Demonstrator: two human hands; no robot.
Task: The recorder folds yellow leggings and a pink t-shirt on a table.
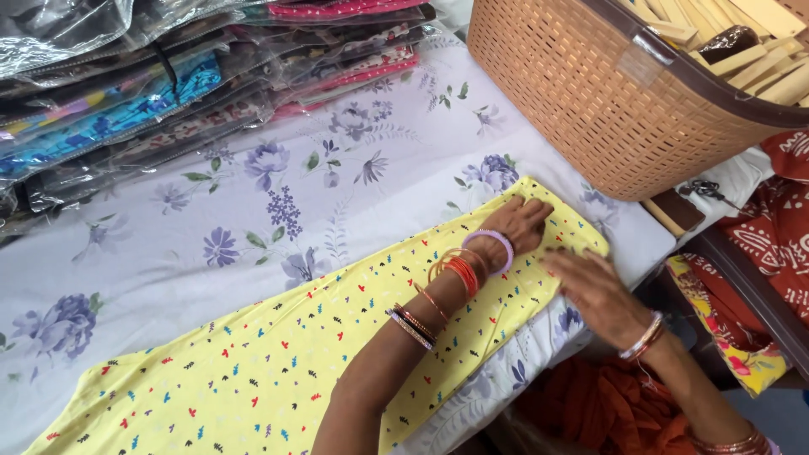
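The yellow cloth lay in a long strip across the flowered sheet, running from the near left corner of the view up to the right, where its end stopped just short of the sheet's right edge. A wide band of bare sheet stayed open beyond the cloth, up to the stack of plastic-wrapped packets along the far left. The woven basket stood close past the cloth's far end, its rim holding pale wooden sticks.

The left hand reached along the cloth with the forearm stretched out, palm down, fingers curled in and pressed on the cloth's end. The right hand lay flat near the cloth's right edge, fingers spread and a little blurred. Neither hand gripped anything. Bangles ringed the left wrist.

The cloth was thin, soft, speckled with small coloured marks. The basket was stiff tan lattice with a dark brown rim.
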